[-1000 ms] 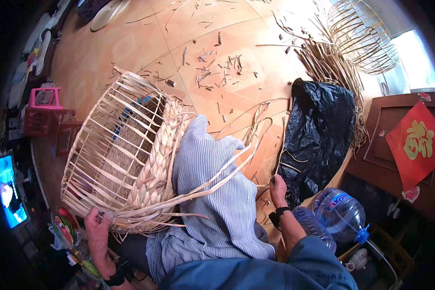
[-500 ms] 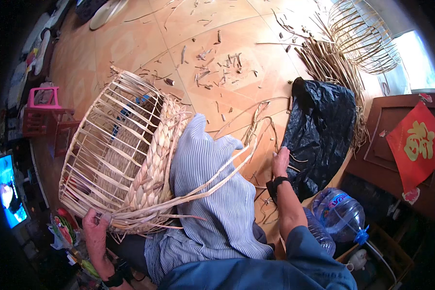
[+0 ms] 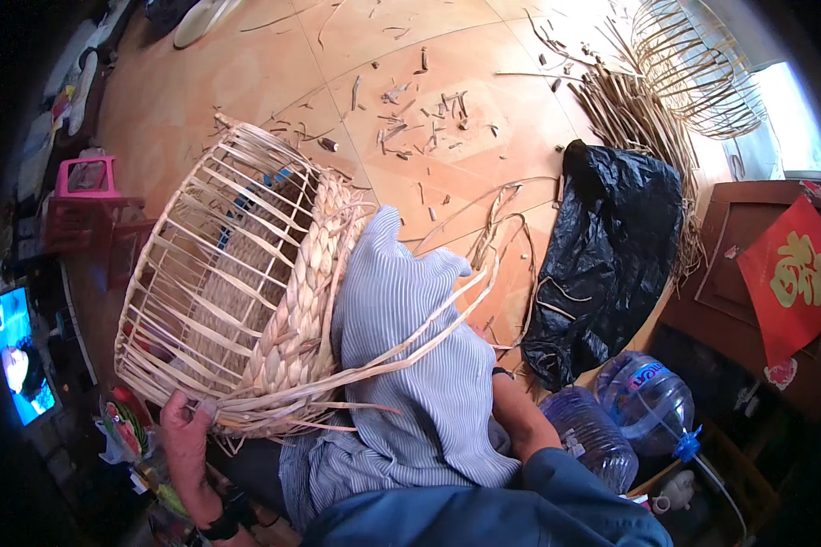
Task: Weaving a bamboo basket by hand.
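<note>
Fingers point(image 3: 177, 407) of the left hand point(image 3: 186, 439) are clamped on the lower left corner of the pale basket point(image 3: 303, 296), which sits tilted at the person's left, beside the striped cloth point(image 3: 410, 305). Long strands point(image 3: 339, 379) run from its lower edge across that cloth. The right hand is mostly hidden behind the cloth, near a black plastic bag point(image 3: 611, 255); whether its fingers are apart or together, I cannot tell.

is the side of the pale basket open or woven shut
Partly open: the pale, rounded wicker basket has see-through gaps, though its thick braided band looks closed.
</note>
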A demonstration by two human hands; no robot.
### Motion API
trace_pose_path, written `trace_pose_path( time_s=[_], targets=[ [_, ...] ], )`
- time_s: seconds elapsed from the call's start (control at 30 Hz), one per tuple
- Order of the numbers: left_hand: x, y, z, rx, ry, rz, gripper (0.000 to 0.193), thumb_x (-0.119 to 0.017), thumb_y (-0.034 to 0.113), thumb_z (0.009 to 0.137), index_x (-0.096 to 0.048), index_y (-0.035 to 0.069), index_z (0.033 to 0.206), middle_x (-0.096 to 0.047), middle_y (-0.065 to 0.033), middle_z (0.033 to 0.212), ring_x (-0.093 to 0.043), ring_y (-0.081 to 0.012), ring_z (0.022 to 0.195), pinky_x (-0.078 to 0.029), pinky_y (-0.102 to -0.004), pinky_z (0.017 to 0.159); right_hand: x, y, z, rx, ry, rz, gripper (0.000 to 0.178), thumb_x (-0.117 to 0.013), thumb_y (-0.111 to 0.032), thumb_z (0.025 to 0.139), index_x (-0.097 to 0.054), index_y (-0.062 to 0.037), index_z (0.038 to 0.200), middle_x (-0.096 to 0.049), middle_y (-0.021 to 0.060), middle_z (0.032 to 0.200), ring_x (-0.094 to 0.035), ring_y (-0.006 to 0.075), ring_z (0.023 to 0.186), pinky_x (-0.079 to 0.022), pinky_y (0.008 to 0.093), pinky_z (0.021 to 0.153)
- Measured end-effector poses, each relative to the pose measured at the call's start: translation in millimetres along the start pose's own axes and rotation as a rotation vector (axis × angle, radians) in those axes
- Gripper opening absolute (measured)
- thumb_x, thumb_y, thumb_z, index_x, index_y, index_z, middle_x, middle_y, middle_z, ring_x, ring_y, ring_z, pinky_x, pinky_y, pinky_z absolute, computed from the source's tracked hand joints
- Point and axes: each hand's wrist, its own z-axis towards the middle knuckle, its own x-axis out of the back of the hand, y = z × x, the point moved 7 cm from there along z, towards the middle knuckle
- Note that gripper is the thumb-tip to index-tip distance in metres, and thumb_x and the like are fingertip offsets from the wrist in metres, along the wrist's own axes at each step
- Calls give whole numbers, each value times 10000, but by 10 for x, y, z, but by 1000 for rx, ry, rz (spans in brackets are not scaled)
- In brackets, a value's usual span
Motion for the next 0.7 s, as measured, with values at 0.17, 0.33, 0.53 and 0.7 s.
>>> trace_pose_path(
  time_s=[0.17,0.33,0.53,0.7],
  targets=[
    [24,25,-39,-3,-33,-18,218,-657,27,924,-672,-34,1133,-700,-34,1053,-609,-100,947,-488,-279,897,36,391,191,-214,-26,330,315,-564,-305,979,-675,-11,964,-713,200,870,-691,357,792,-518,470,691],
    [43,77,-81,16,-12,36,157,-662,39,917,-675,-22,1061,-678,-9,946,-586,-79,853,-485,-260,799,1277,325,328,-481,233,858,379,-494,-402,1067,-638,-52,1038,-592,38,697,-489,123,554,-378,298,508],
    [127,-16,-41,-33,-1,93,38,-644,26,900,-630,1,877,-574,29,803,-495,-53,758,-435,-261,681,2557,-500,296,-251,256,1201,391,-450,-373,1096,-629,-60,1247,-567,-18,754,-372,34,546,-299,215,493],
    [113,56,-109,-113,4,166,81,-621,52,921,-597,9,856,-548,25,786,-482,-59,761,-427,-259,662,3332,-1237,162,-30,360,945,348,-558,-290,1045,-694,-57,1264,-524,-69,794,-435,46,655,-370,225,577]
  ],
)
